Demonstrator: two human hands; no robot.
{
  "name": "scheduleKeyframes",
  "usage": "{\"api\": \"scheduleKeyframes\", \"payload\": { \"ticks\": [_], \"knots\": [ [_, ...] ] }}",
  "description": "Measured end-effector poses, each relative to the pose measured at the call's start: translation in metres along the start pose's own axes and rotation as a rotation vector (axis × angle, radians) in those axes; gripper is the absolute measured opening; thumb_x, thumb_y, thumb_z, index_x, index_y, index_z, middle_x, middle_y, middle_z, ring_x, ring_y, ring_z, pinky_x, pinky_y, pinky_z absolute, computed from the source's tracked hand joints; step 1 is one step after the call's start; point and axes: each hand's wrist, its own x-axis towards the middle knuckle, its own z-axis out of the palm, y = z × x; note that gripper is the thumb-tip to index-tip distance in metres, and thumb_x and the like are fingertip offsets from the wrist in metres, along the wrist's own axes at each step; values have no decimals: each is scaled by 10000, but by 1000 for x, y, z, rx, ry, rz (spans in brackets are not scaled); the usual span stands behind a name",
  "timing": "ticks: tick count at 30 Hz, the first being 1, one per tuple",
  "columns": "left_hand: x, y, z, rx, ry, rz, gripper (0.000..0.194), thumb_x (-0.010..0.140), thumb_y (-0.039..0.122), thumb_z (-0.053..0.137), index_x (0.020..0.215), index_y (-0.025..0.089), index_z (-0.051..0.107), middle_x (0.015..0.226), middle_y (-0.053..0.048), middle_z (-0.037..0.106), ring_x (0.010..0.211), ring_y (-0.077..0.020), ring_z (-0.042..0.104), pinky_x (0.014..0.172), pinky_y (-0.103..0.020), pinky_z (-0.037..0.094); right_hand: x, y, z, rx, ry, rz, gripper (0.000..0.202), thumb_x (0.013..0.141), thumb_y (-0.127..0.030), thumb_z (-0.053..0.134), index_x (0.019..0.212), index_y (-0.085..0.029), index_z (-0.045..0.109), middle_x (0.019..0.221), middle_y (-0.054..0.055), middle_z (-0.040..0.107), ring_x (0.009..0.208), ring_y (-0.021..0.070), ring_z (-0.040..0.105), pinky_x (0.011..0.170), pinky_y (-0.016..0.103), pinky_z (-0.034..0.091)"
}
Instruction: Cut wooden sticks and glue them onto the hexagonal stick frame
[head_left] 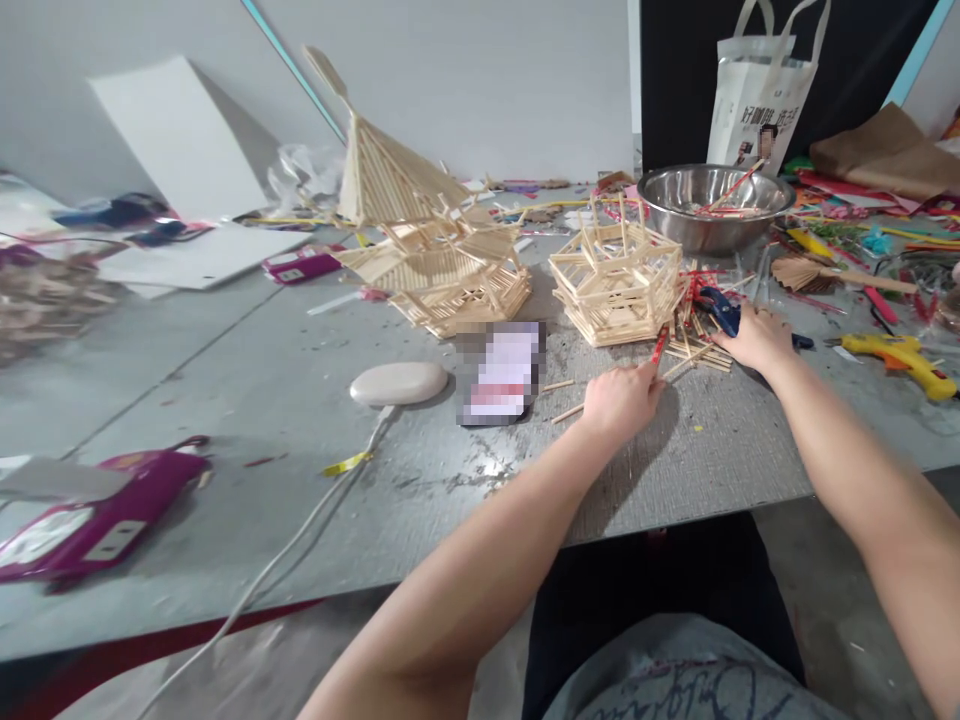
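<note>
My left hand [621,402] is closed on a thin red stick [660,347] near a round lattice structure of wooden sticks [619,275]. To its right, my right hand [756,338] rests at a dark blue tool [720,308], with its fingers partly hidden; whether it grips the tool is unclear. Loose wooden sticks [697,352] lie between my hands, with red-tipped ones behind them. A second stick structure [457,275] with a tall pointed roof stands further left. Beside my left hand is a phone with a blurred screen [506,375].
A metal bowl [712,225] stands behind the sticks, a paper bag [761,115] behind it. On the right lies a yellow glue gun [904,362]. A white oval device [397,384] with a cable and a purple power strip [112,510] are on the left.
</note>
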Motion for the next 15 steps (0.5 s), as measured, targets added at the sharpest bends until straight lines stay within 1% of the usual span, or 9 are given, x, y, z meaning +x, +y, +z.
{"api": "scheduleKeyframes", "payload": {
  "ticks": [3,5,7,9,11,12,15],
  "knots": [
    [-1,2,2,2,-7,9,330,868,407,368,1038,230,588,998,-72,664,873,-254,637,696,-335,465,-3,-4,2,6,30,-26,689,772,-566,466,1290,-114,412,1238,221,507,1143,377,447,905,572,308],
    [-2,2,2,7,-12,11,341,867,422,366,1038,227,587,993,-78,659,870,-252,636,696,-334,463,-6,-7,-3,36,73,-50,579,810,-519,433,1244,-137,463,1241,193,519,1163,348,437,910,547,321],
    [-3,2,1,-4,-8,14,355,867,436,360,1031,225,593,993,-81,656,862,-247,635,694,-328,459,-9,-8,-13,67,121,-71,483,840,-465,403,1186,-148,520,1221,172,544,1151,312,456,898,481,360],
    [-2,-1,-3,-29,17,2,358,868,439,352,1002,230,611,985,-75,659,847,-242,635,680,-318,451,-13,-3,-31,95,166,-72,422,856,-416,384,1125,-152,572,1147,158,596,1078,280,517,854,406,401],
    [-1,-8,-11,-71,85,-45,353,867,431,350,965,237,628,953,-65,667,832,-239,631,669,-309,443,-18,8,-51,120,215,-36,387,854,-396,385,1076,-168,606,1035,133,651,962,253,580,790,360,425],
    [0,-13,-17,-99,134,-80,345,864,422,356,951,238,634,931,-61,670,827,-235,628,672,-306,439,-22,18,-62,127,242,6,374,849,-397,390,1052,-182,618,989,112,668,914,244,598,764,350,428],
    [6,-32,-33,-210,322,-194,312,842,378,402,982,216,629,924,-63,664,861,-218,610,729,-295,432,-35,58,-82,46,286,150,351,805,-406,446,1023,-206,633,935,98,684,868,249,612,709,338,419]
  ]
}}
